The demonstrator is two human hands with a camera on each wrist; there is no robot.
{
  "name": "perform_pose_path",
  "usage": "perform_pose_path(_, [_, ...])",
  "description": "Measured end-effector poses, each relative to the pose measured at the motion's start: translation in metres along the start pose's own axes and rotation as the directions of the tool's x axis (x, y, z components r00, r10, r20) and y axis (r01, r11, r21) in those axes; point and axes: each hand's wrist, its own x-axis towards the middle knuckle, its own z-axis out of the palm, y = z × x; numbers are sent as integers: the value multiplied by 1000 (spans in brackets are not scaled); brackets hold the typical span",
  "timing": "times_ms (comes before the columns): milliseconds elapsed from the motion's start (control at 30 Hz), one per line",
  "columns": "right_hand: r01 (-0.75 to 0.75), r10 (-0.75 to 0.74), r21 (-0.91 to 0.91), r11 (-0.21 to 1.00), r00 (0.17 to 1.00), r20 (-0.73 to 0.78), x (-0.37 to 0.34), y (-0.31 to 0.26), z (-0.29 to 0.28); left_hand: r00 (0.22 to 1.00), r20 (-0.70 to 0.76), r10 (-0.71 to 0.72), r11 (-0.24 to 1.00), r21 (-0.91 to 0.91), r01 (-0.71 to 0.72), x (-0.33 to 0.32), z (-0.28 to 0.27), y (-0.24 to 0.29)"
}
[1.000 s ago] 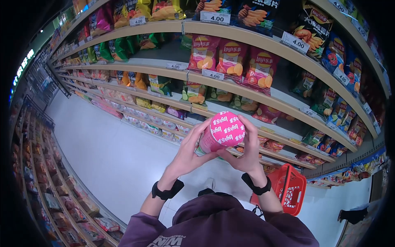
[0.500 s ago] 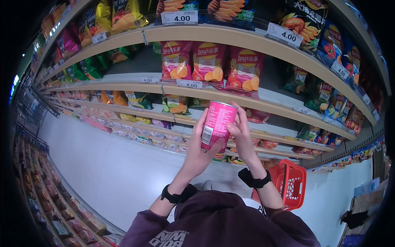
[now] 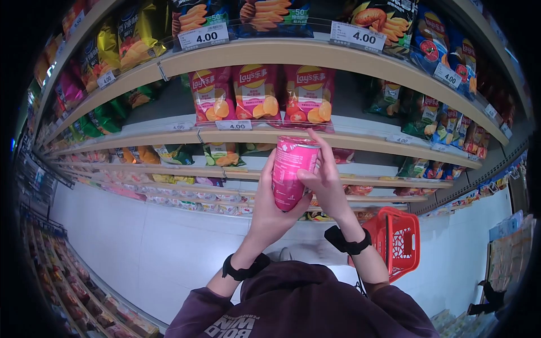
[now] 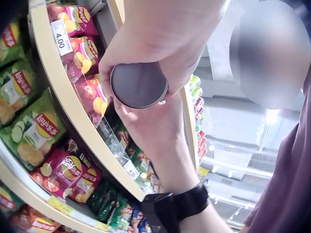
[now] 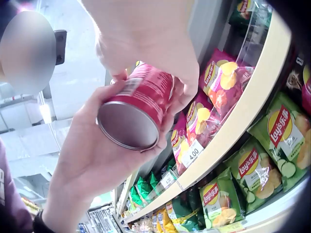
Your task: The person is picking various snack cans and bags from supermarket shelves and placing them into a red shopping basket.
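Note:
Both hands hold a pink Lay's chip canister (image 3: 289, 179) in front of the shelves, its printed side towards the head camera. The left hand (image 3: 267, 218) is wrapped round its left side and lower part. At the right side and upper end, the right hand (image 3: 329, 190) grips it, thumb across the print. In the left wrist view the canister's round metal bottom (image 4: 139, 85) shows between the hands. The right wrist view shows its bottom rim and dark pink side (image 5: 146, 94), with the left hand (image 5: 90, 155) beneath it.
Shelves ahead carry pink Lay's bags (image 3: 256, 93), green bags (image 5: 218, 201) and price tags (image 3: 204, 37). A red shopping basket (image 3: 401, 248) stands at the right by the body. Another packed shelf (image 3: 84, 281) runs along the left, beyond the pale floor (image 3: 152, 236).
The canister has tipped from its patterned end to its printed side, then turned so the barcode no longer shows. Both hands keep hold. The shelf goods have shifted left in the head view.

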Motion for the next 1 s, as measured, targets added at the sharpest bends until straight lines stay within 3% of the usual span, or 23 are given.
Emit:
perform_pose_path(33, [69, -73, -135, 988, 997, -21, 0, -1, 1, 997, -15, 79, 987, 140, -77, 2, 0, -1])
perform_pose_path(100, [93, -98, -173, 981, 995, -19, 1, -3, 0, 971, -12, 238, 887, 410, -213, 4, 0, -2])
perform_pose_path(200, [127, -125, -103, 987, 992, 32, 2, -8, -5, 981, 2, 193, 933, 309, -184, 6, 0, 2])
perform_pose_path(333, [155, -139, -66, 986, 971, 196, 0, -14, -13, 983, 183, -1, 991, 133, -23, 5, -17, -4])
perform_pose_path(467, [113, -102, -70, 991, 984, 148, 0, -12, -7, 976, 216, -31, 998, -47, 42, 4, -21, -3])
perform_pose_path(500, [144, -121, -233, 962, 986, 111, 2, -8, -7, 978, 207, -34, 994, -92, 54, 3, -22, -3])
perform_pose_path(567, [171, -171, -537, 826, 984, 51, 9, 2, -7, 961, 213, -178, 895, -372, 248, 8, -21, -14])
perform_pose_path(600, [154, -159, -539, 828, 987, 37, 10, 2, -6, 940, 233, -249, 800, -498, 335, 8, -21, -17])
perform_pose_path(667, [125, -143, -545, 829, 990, 9, 12, 2, -4, 882, 313, -352, 689, -551, 471, 8, -22, -11])
perform_pose_path(767, [-127, 124, -328, 936, 992, -28, 13, 10, -4, 814, 301, -497, 558, -608, 565, 8, -21, -14])
perform_pose_path(800, [-215, 216, -251, 944, 976, -25, 14, 12, -5, 799, 381, -465, 516, -617, 594, 8, -23, -15])
perform_pose_path(867, [-223, 220, -225, 949, 975, -39, 14, 27, -8, 762, 525, -379, 432, -627, 648, 11, -30, -16])
perform_pose_path(1000, [-227, 224, -127, 966, 974, -35, 14, 43, -9, 754, 466, -463, 362, -677, 641, 12, -23, -3])
